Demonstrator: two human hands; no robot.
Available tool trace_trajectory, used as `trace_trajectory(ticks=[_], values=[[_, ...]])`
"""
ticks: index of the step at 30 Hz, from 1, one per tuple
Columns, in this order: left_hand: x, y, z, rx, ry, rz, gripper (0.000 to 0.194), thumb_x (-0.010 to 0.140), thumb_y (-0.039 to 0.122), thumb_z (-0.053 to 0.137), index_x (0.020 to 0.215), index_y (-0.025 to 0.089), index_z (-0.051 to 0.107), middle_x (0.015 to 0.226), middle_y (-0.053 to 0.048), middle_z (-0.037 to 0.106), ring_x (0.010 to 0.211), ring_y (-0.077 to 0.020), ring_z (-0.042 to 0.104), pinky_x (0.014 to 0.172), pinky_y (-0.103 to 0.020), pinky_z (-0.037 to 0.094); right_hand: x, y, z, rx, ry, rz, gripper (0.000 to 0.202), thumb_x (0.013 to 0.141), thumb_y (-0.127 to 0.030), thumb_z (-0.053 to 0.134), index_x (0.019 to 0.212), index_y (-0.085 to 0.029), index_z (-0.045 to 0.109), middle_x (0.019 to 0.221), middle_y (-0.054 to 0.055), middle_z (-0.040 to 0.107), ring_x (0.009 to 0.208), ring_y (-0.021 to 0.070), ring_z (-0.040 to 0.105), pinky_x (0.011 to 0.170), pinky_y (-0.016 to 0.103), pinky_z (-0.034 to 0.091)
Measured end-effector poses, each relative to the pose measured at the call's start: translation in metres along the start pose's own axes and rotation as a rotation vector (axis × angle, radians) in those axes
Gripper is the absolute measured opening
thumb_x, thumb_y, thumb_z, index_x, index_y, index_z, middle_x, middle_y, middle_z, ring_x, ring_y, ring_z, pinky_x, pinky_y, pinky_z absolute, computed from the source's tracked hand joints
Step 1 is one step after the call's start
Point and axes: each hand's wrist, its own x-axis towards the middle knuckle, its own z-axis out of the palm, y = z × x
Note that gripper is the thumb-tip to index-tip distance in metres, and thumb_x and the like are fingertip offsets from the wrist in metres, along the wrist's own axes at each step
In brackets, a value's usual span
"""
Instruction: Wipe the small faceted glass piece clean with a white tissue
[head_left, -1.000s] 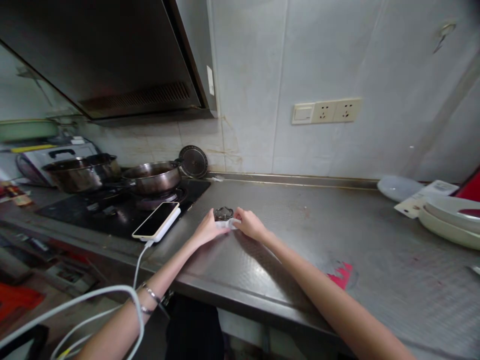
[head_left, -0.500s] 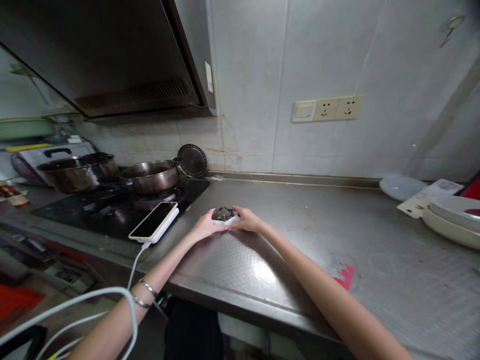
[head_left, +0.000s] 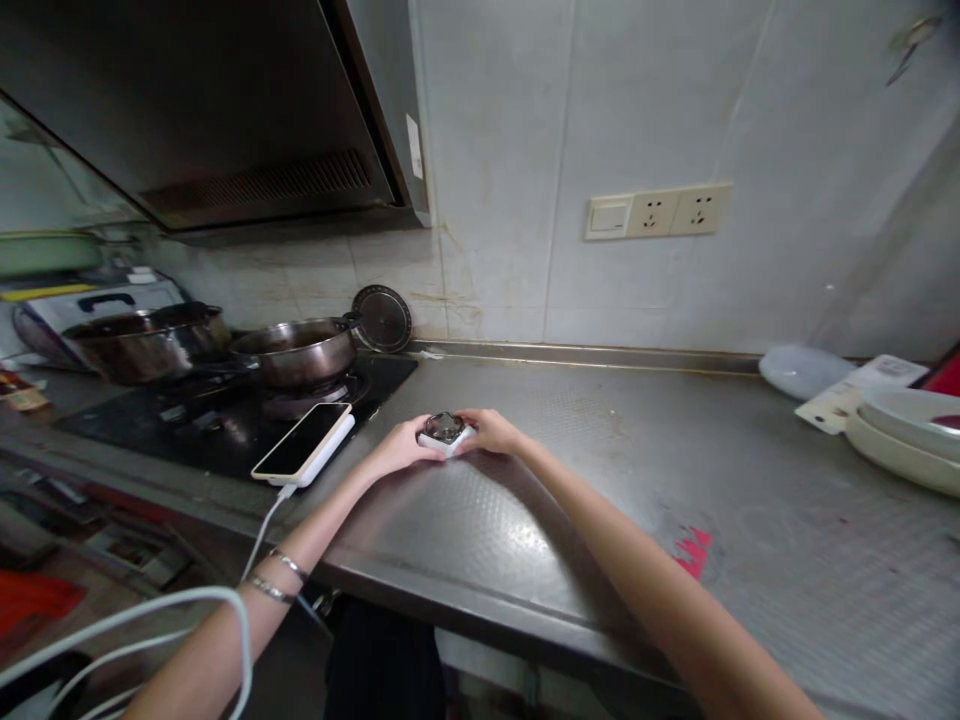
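Between my two hands is a small white box-like object with a dark, glossy round top (head_left: 445, 428), standing on the steel counter (head_left: 585, 480). One of its corners points towards me. My left hand (head_left: 405, 446) closes on its left side, thumb along the front and fingers partly hidden behind. From the right, my right hand (head_left: 489, 433) grips the other side with thumb and fingers. What the dark top is made of is too small to make out.
At the left, a phone (head_left: 304, 440) with a white cable lies at the edge of the black gas hob (head_left: 217, 430). A steel pan (head_left: 311, 355) and a larger pot (head_left: 135, 350) stand on the hob. White dishes (head_left: 904, 440) sit at the right.
The white object has turned a little, so more of its white front and corner shows. Both hands still hold it, and the view has shifted slightly.
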Motion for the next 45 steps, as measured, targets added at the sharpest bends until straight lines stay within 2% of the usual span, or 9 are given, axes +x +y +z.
trace_trajectory(ticks=[10,14,18,21,23,28,32,38,45], values=[[0.002,-0.005,-0.001,-0.127,-0.048,-0.004,0.064,0.050,0.027,0.078,0.111,0.016,0.061,0.111,-0.006,0.067,0.098,-0.0233,0.062,0.088,-0.032,0.045,-0.002,0.009,0.007,0.168,0.062,-0.021,0.074,0.052,-0.041,0.082,0.119,-0.018,0.061,0.112,0.008,0.067,0.106,0.0266,0.061,0.093,0.034,0.045],[0.004,0.006,-0.001,-0.145,-0.079,0.031,0.063,0.051,0.028,0.078,0.111,0.016,0.061,0.107,-0.006,0.068,0.096,-0.0233,0.062,0.087,-0.032,0.046,-0.008,0.006,0.001,0.178,0.083,-0.011,0.076,0.051,-0.040,0.083,0.119,-0.018,0.060,0.114,0.008,0.066,0.108,0.0265,0.061,0.095,0.035,0.044],[0.015,0.029,0.009,-0.143,-0.077,0.072,0.064,0.053,0.030,0.078,0.113,0.016,0.060,0.110,-0.006,0.067,0.098,-0.0228,0.062,0.088,-0.031,0.045,-0.023,0.009,-0.023,0.150,0.123,-0.017,0.076,0.051,-0.040,0.082,0.120,-0.018,0.060,0.113,0.007,0.067,0.106,0.0263,0.062,0.094,0.034,0.045],[0.029,0.053,0.026,-0.141,-0.059,0.155,0.067,0.052,0.029,0.080,0.115,0.017,0.060,0.111,-0.006,0.067,0.101,-0.0227,0.061,0.089,-0.030,0.044,-0.045,0.015,-0.050,0.105,0.159,-0.016,0.073,0.052,-0.040,0.082,0.119,-0.019,0.061,0.110,0.006,0.068,0.104,0.0264,0.063,0.093,0.034,0.046],[0.040,0.071,0.042,-0.146,-0.097,0.204,0.066,0.053,0.031,0.080,0.115,0.018,0.061,0.106,-0.004,0.069,0.098,-0.0223,0.062,0.088,-0.029,0.045,-0.066,0.020,-0.070,0.060,0.188,0.009,0.072,0.053,-0.039,0.082,0.119,-0.020,0.061,0.110,0.006,0.069,0.102,0.0264,0.063,0.091,0.034,0.046],[0.062,0.112,0.094,-0.180,-0.146,0.296,0.065,0.054,0.030,0.081,0.114,0.015,0.061,0.102,-0.005,0.069,0.094,-0.0213,0.063,0.085,-0.029,0.045,-0.124,0.032,-0.113,-0.045,0.275,0.090,0.067,0.054,-0.037,0.082,0.116,-0.020,0.063,0.108,0.006,0.069,0.100,0.0268,0.064,0.088,0.033,0.048],[0.075,0.133,0.134,-0.236,-0.203,0.352,0.067,0.051,0.030,0.082,0.113,0.014,0.061,0.102,-0.005,0.069,0.092,-0.0204,0.062,0.082,-0.027,0.045,-0.164,0.042,-0.136,-0.084,0.305,0.150,0.066,0.054,-0.037,0.082,0.115,-0.021,0.064,0.107,0.004,0.070,0.100,0.0280,0.064,0.087,0.034,0.048],[0.079,0.147,0.169,-0.285,-0.240,0.386,0.064,0.052,0.028,0.081,0.112,0.015,0.061,0.104,-0.004,0.068,0.093,-0.0201,0.061,0.083,-0.027,0.045,-0.200,0.052,-0.147,-0.133,0.343,0.217,0.064,0.054,-0.037,0.082,0.114,-0.022,0.065,0.111,0.005,0.068,0.101,0.0284,0.063,0.087,0.034,0.048],[0.072,0.144,0.179,-0.280,-0.288,0.361,0.065,0.055,0.027,0.080,0.116,0.016,0.059,0.109,-0.005,0.067,0.096,-0.0208,0.061,0.085,-0.028,0.044,-0.210,0.058,-0.136,-0.126,0.341,0.237,0.064,0.056,-0.038,0.080,0.115,-0.020,0.064,0.109,0.007,0.069,0.098,0.0273,0.064,0.083,0.033,0.048]])
